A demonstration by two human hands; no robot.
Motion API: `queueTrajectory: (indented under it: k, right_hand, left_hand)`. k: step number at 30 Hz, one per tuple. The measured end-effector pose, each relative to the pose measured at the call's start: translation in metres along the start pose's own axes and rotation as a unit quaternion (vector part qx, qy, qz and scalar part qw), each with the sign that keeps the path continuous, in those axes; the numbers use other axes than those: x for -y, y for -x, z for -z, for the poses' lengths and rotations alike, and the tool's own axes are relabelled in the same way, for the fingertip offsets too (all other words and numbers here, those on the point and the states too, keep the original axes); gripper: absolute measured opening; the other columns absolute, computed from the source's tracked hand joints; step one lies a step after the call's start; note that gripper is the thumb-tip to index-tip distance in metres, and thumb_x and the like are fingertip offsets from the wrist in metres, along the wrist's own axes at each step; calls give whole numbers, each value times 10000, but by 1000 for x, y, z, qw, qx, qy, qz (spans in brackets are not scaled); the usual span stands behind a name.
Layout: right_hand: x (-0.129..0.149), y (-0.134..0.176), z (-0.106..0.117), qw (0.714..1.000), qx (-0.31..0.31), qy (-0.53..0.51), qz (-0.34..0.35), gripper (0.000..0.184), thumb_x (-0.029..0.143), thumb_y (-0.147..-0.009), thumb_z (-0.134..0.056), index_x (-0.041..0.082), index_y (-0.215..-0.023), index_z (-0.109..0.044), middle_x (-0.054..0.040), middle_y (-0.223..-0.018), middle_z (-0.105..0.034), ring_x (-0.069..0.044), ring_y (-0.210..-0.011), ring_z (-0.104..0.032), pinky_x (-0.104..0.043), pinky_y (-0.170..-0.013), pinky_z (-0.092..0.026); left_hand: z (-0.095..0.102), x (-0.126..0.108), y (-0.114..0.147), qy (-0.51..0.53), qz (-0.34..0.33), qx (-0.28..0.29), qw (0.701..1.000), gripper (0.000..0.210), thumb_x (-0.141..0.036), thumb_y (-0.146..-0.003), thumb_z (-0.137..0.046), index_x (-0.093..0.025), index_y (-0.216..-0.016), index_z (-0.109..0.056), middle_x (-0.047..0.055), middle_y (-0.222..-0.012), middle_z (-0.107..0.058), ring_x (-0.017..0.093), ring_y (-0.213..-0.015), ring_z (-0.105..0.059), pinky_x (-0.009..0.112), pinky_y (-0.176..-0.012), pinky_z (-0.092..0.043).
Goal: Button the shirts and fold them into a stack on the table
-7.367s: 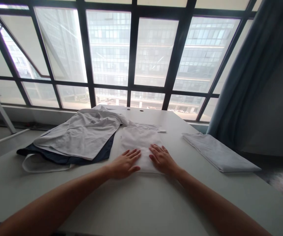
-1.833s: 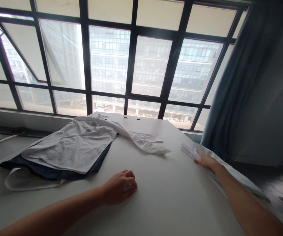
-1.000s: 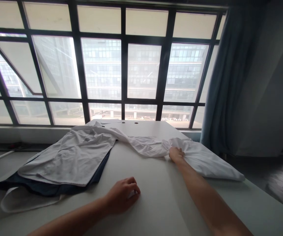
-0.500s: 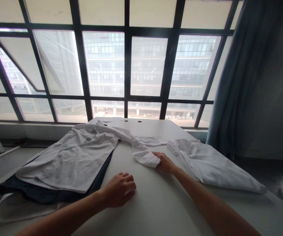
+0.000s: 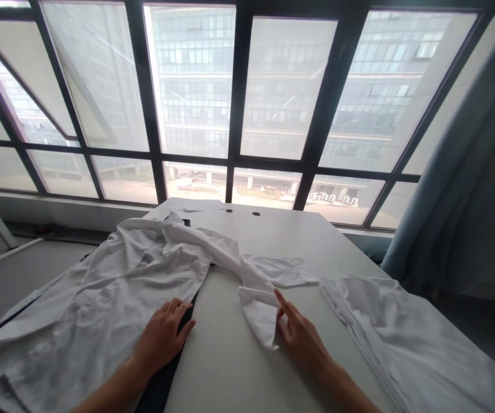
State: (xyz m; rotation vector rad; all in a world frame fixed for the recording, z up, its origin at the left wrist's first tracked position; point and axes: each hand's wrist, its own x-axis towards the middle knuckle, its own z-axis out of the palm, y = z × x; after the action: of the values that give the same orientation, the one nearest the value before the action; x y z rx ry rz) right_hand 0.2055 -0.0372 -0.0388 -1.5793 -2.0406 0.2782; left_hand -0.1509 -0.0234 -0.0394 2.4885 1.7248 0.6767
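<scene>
At the lower left of the frame, the person's left hand (image 5: pixel 165 335) rests loosely bent on the edge of a rumpled white shirt (image 5: pixel 101 287), thumb spread apart, gripping nothing. That shirt fills the left and lower left, over a navy cloth (image 5: pixel 156 390); its sleeve (image 5: pixel 259 312) stretches to the centre across the white table (image 5: pixel 213 355). Just right of centre, the right hand (image 5: pixel 299 332) touches the sleeve's end, index finger straight, other fingers curled; whether they pinch the fabric cannot be told. A folded white cloth (image 5: pixel 423 344) lies at the lower right.
</scene>
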Motion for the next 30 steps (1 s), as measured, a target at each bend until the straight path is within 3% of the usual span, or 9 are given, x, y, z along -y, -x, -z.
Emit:
queueTrajectory:
  k: [4,7,10,14,19,23,26,30]
  right_hand:
    - [11,-8,12,995,57,28,74,484,194,-918,-394,268,-1365,-564,-76,-1114,-661,-192,-881,-652,-287,-781,-496]
    - [27,-18,25,991,77,72,79,405,152,-917,-396,246,-1191,-679,-70,-1120,-677,-181,-895,-651,-268,-811,-468]
    - [41,-13,31,990,60,122,34,352,132,-910,-407,216,-1111,-684,-67,-1140,-686,-178,-902,-655,-257,-794,-442]
    - [54,7,35,980,90,178,14,275,142,-864,-484,202,-1082,-639,-67,-1021,-725,-208,-895,-671,-254,-709,-397]
    - [63,18,57,960,147,239,20,392,180,-745,-642,185,-1133,-582,-91,-947,-732,-263,-855,-690,-262,-636,-356]
    - [62,8,103,937,143,316,34,149,158,-843,-542,158,-969,-622,-139,-896,-729,-279,-822,-703,-280,-624,-369]
    - [55,-9,154,923,81,376,14,204,123,-910,-428,137,-958,-625,-162,-875,-725,-274,-803,-709,-292,-643,-403]
    - [26,-32,232,895,-29,442,-46,273,134,-968,-370,107,-1059,-627,-196,-904,-717,-278,-833,-701,-323,-696,-435]
  left_hand:
    - [13,-3,-12,-27,-12,5,1000,312,-330,-951,-471,-171,-1138,-664,108,-1088,-628,261,-1004,-594,404,-916,-471]
    - [31,-10,-26,-53,-20,10,998,303,-284,-966,-445,-158,-1107,-682,119,-1087,-637,258,-999,-595,389,-920,-464]
    - [44,-15,-25,-70,9,8,997,292,-227,-972,-425,-133,-1084,-678,135,-1098,-646,245,-1028,-602,365,-957,-448]
    - [56,-17,-11,-115,81,73,987,291,-287,-930,-529,-92,-1109,-650,172,-1147,-639,283,-1050,-625,371,-918,-474]
    - [76,-15,-1,-146,124,118,974,251,-156,-920,-459,-74,-1073,-642,207,-1113,-671,303,-1023,-659,388,-853,-485]
    - [115,-15,-7,-147,133,87,976,235,-150,-926,-429,-101,-997,-648,189,-1021,-702,299,-972,-673,360,-786,-480]
    - [155,-21,-16,-140,129,25,981,248,-177,-947,-400,-144,-955,-645,167,-963,-710,284,-905,-677,342,-738,-464]
    - [210,-44,-30,-98,79,-101,987,225,-164,-923,-419,-165,-865,-637,122,-863,-704,238,-776,-652,326,-704,-441]
